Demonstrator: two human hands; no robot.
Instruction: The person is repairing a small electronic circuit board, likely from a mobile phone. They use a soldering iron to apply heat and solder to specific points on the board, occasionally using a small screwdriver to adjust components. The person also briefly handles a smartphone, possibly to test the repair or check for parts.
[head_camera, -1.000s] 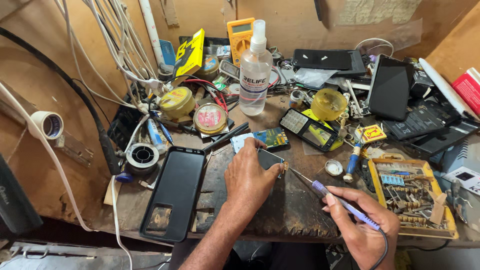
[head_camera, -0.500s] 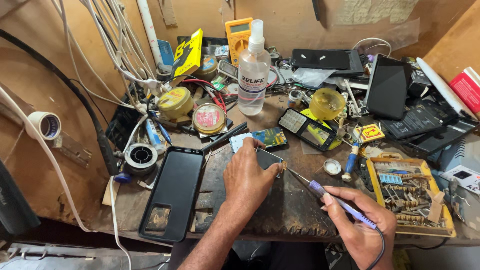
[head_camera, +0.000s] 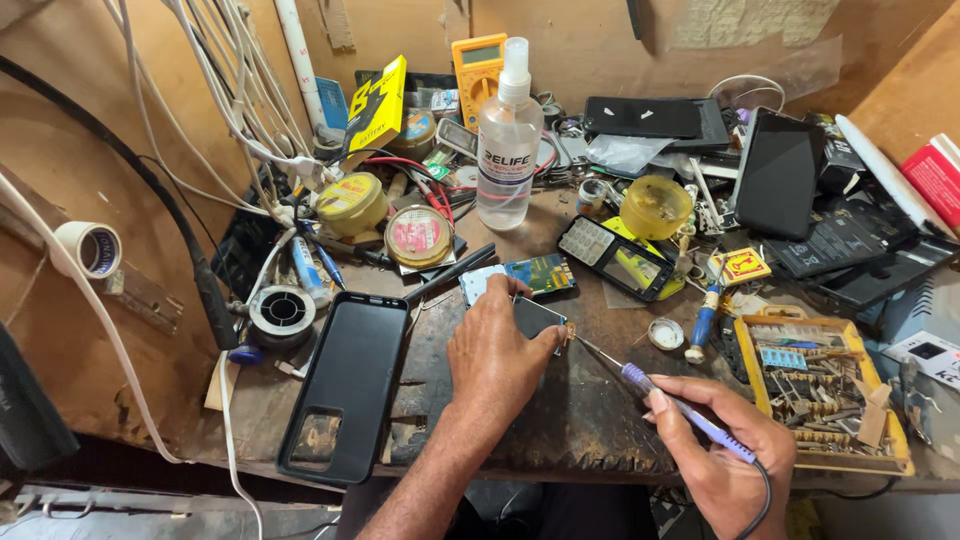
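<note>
Head view: a black plastic phone case (head_camera: 345, 385) lies left on the worn wooden table (head_camera: 560, 440); the left hand (head_camera: 495, 355) still pins a small dark phone part (head_camera: 538, 316), while the right hand's (head_camera: 725, 455) fingers grip a purple-handled soldering iron (head_camera: 660, 395), its tip unmoved at the part's edge.

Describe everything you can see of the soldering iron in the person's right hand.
The soldering iron is a slim pen-shaped tool with a purple handle and a thin bare metal shaft ending in a fine tip. It lies slanted, tip up and to the left, handle down to the right. The right hand holds the handle like a pen. A dark cord leaves its rear end below the hand. The tip meets the edge of the small phone part under the left hand.
</note>
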